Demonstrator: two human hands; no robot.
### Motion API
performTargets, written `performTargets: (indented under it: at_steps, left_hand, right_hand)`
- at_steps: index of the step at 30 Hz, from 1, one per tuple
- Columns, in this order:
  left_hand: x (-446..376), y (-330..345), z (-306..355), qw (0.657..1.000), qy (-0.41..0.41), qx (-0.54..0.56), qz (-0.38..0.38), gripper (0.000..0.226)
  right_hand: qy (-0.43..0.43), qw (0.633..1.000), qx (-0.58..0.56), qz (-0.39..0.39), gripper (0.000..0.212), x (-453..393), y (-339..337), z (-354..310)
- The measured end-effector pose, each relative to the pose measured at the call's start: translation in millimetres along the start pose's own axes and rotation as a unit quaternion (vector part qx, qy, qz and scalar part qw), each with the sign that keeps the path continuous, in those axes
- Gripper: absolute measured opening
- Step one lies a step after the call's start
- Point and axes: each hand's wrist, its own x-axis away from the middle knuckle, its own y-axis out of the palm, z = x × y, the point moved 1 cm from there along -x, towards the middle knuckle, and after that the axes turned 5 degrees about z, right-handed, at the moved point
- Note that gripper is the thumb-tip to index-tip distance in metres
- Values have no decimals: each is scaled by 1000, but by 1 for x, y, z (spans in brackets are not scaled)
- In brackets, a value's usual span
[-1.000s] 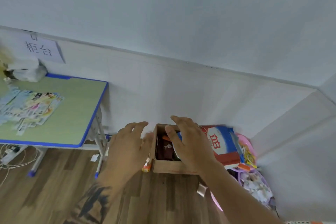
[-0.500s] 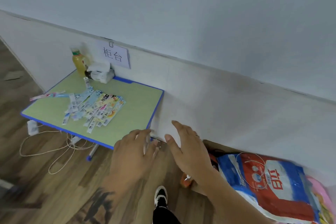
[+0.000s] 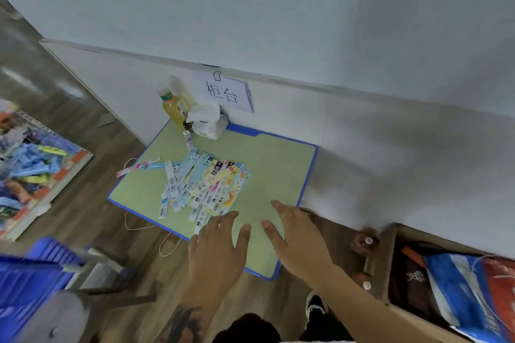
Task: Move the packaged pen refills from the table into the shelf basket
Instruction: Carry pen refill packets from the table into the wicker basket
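Beyond left hand (image 3: 216,253), refill packs (image 3: 203,188), tabletop

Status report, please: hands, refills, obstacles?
Left hand and right hand open, empty, above table. Refill packs piled on it, untouched. Nothing blocking them.

Soft, even indoor light; wide-angle bending at edges; motion blur lower left; no glare.

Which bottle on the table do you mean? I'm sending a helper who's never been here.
Find the green table with blue edging against the wall. At its far left corner, beside the paper sign, stands the bottle: yellow drink, green cap, the only upright thing there, next to a white tissue pack.
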Motion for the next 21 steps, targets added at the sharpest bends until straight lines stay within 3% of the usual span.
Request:
performTargets:
  at_steps: [6, 12, 21]
  left_hand:
    - [-56, 21, -32, 998, 4, 15, -55, 55]
    - [-141, 24, -85, 994, 39, -8, -103, 54]
    - [-240, 42, -143, 953, 181, -100, -222, 58]
  right_hand:
    - [60, 997, 28, -43, 62, -32, 36, -5]
    - [170, 984, 37, -29, 61, -73, 87, -27]
    - [298, 953, 42, 16, 59, -136, 166, -83]
